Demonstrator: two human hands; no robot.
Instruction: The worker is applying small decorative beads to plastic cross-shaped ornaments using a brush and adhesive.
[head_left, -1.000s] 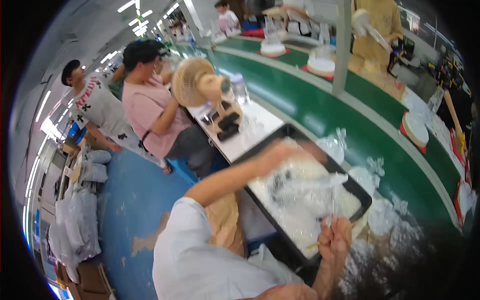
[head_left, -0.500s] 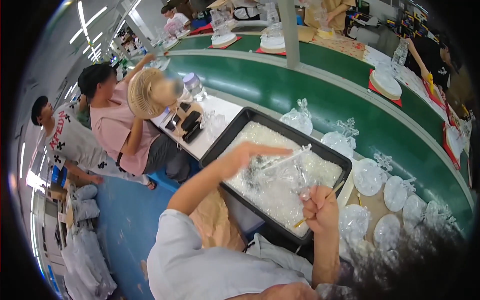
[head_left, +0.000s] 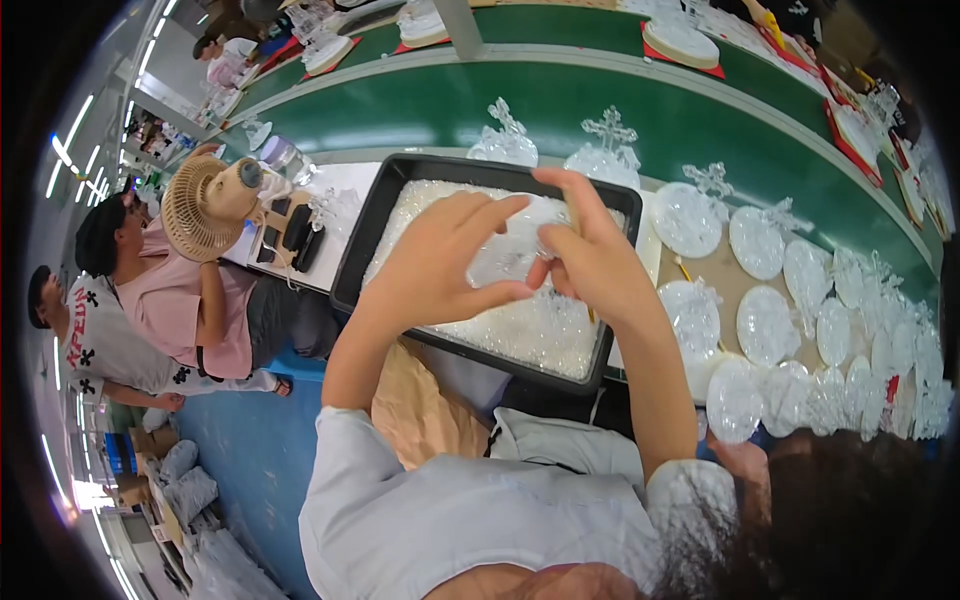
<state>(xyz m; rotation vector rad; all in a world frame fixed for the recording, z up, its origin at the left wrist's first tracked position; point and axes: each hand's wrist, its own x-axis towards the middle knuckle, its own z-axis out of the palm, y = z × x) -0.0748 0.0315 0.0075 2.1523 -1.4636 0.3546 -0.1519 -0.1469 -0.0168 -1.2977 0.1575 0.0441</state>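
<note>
A clear plastic oval piece [head_left: 508, 245] is between my hands, over a black tray [head_left: 352, 262] of glittering clear granules [head_left: 540, 335]. My left hand [head_left: 440, 255] curves around its left side, thumb below and fingers above. At its right edge is my right hand [head_left: 592, 255], its index finger raised and the thumb bent in. A thin yellowish stick [head_left: 591, 314] shows in part beneath the right hand, which appears to keep it in its fingers. The palms hide much of the piece.
Several clear oval pieces with crosses [head_left: 690, 220] stand on the bench to the right. Beyond the tray runs a green conveyor [head_left: 400, 120]. A beige fan [head_left: 205, 205] and a lidded jar [head_left: 288, 158] are at the left, where a person in pink [head_left: 190, 300] sits. A brown paper bag [head_left: 425, 405] is below the tray.
My left hand has come down from above the piece to its left side. The right hand has risen with it, and the piece now faces me. The view has shifted right.
</note>
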